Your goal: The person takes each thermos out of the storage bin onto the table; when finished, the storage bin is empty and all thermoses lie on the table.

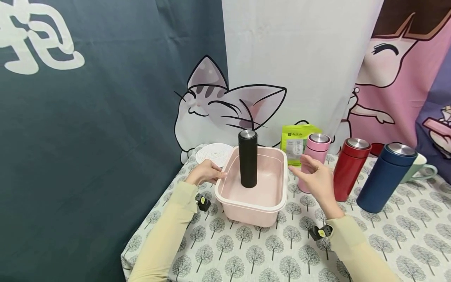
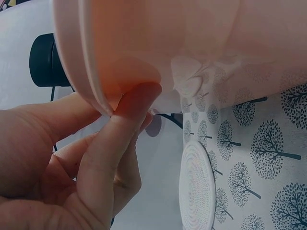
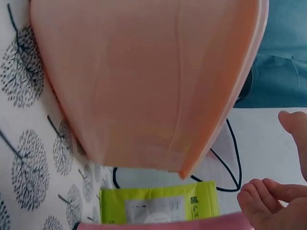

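A pale pink plastic basin (image 1: 254, 209) stands on the table, and a black thermos (image 1: 248, 162) with a silver-topped lid is upright inside it. My left hand (image 1: 208, 172) pinches the basin's left rim; in the left wrist view its forefinger lies against the outer wall under the lip. To the right of the basin, my right hand (image 1: 318, 182) is held in the air with thumb and fingers apart and nothing between them. Behind that hand a pink thermos (image 1: 317, 150) is partly covered. The right wrist view shows the right fingertips (image 3: 261, 194) apart from the basin's wall.
A red thermos (image 1: 349, 172), a blue thermos (image 1: 384, 182) and a green mug (image 1: 414, 170) stand along the right. Behind the pink thermos is a green packet (image 1: 292, 137). A round white woven mat (image 1: 215, 152) lies behind the basin's left. Printed curtains hang behind the table.
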`<state>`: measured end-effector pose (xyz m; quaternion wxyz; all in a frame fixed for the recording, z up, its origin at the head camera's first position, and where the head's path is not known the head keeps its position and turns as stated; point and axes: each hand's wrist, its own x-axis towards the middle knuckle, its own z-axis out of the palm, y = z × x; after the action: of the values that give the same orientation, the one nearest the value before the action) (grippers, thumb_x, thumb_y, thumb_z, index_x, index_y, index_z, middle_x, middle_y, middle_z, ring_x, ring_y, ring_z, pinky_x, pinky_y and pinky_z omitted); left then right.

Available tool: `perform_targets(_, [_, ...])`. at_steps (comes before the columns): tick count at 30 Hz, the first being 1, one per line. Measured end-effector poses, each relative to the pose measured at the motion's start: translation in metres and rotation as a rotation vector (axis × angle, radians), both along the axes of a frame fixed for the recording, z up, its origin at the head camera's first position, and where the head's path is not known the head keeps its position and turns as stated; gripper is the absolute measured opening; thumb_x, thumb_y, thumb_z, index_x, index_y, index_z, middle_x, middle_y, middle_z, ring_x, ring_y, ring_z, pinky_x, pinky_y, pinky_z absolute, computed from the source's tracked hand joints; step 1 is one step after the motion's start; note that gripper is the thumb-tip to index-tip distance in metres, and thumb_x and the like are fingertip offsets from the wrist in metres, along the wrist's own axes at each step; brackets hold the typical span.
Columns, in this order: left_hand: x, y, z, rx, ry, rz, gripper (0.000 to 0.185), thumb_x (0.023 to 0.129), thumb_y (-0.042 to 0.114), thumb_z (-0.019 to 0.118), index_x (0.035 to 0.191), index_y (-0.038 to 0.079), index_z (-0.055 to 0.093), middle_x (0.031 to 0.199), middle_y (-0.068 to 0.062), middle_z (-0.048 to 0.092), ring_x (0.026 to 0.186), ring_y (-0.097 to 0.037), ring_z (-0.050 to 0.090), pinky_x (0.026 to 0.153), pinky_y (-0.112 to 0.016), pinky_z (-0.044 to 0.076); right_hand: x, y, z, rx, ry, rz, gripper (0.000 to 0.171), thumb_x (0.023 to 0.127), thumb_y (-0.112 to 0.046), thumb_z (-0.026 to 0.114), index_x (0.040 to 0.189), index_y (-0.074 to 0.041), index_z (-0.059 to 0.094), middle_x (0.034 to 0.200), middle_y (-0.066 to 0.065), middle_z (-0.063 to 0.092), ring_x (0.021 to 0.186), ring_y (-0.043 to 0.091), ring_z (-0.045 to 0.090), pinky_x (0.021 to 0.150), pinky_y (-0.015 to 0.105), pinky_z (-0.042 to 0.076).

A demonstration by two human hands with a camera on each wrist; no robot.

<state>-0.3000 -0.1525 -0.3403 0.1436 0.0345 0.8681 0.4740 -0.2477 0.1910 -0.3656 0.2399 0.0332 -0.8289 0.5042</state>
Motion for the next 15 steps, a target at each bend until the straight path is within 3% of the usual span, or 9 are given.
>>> perform_targets(4, [0.0, 0.001, 0.0, 0.009, -0.009, 0.003, 0.034, 0.088, 0.012, 0.074, 0.111, -0.012, 0.066, 0.101, -0.024, 0.072, 0.086, -0.029, 0.073, 0.076, -0.034, 0.063, -0.007, -0.006, 0.001, -0.008, -0.008, 0.064, 0.071, 0.08, -0.034, 0.082, 0.137, -0.001, 0.055, 0.133, 0.018, 0.061, 0.123, 0.033, 0.059, 0.103, 0.044, 0.05])
perform_targets(15, [-0.001, 0.0, 0.001, 0.021, -0.022, 0.01, 0.033, 0.088, 0.012, 0.073, 0.11, -0.012, 0.066, 0.1, -0.024, 0.072, 0.084, -0.029, 0.073, 0.076, -0.034, 0.063, -0.024, -0.024, 0.004, 0.059, 0.029, 0.124, 0.074, 0.079, -0.034, 0.083, 0.135, 0.005, 0.054, 0.13, 0.025, 0.06, 0.118, 0.039, 0.061, 0.102, 0.047, 0.051])
